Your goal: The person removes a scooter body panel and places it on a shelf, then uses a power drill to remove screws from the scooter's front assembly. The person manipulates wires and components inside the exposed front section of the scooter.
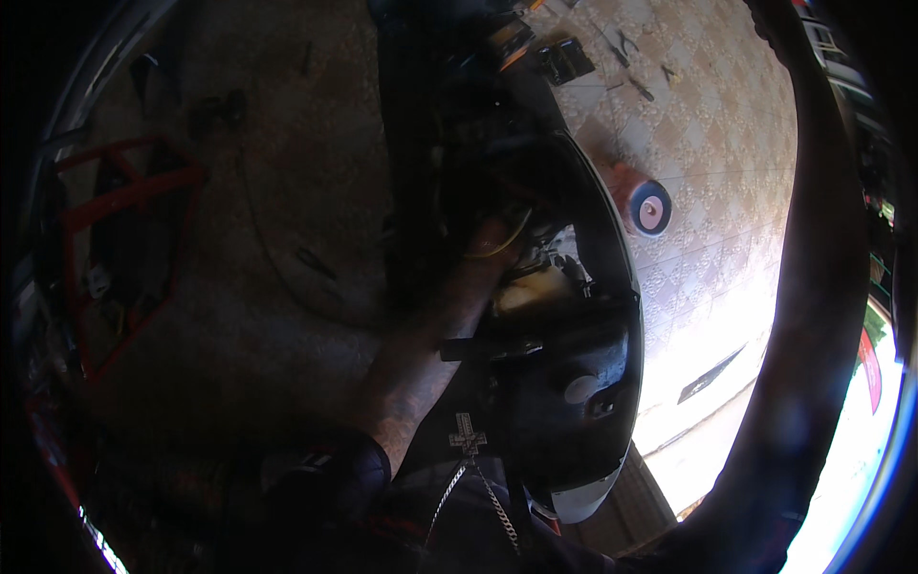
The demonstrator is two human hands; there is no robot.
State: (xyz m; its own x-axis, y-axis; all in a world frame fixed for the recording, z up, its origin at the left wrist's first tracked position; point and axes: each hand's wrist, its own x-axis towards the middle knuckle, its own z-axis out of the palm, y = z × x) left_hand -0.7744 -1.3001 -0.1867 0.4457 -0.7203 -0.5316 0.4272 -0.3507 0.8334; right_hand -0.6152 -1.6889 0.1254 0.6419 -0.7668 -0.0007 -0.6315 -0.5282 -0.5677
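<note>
Head view: left hand (pixel 501 228) reaches into the shadowed cavity of a dark curved body shell (pixel 564 368), centre; finger state can't tell, too dark. Yellow line (pixel 505 247) crosses near the wrist, pale yellowish part (pixel 535 289) just below. Right hand out of view, state can't tell. Pliers (pixel 626 46) on tiled floor (pixel 722 143), upper right.

The left hand (pixel 494 232) is lost in shadow inside the black panelled body (pixel 564 392), so what its fingers touch cannot be made out. The upper edge cuts off the dark right arm (pixel 818 239), leaving the right hand out of sight. A round thing (pixel 650 209) has a blurred reddish side, its kind unclear. Parts within the red frame (pixel 134 195) are indistinct.
</note>
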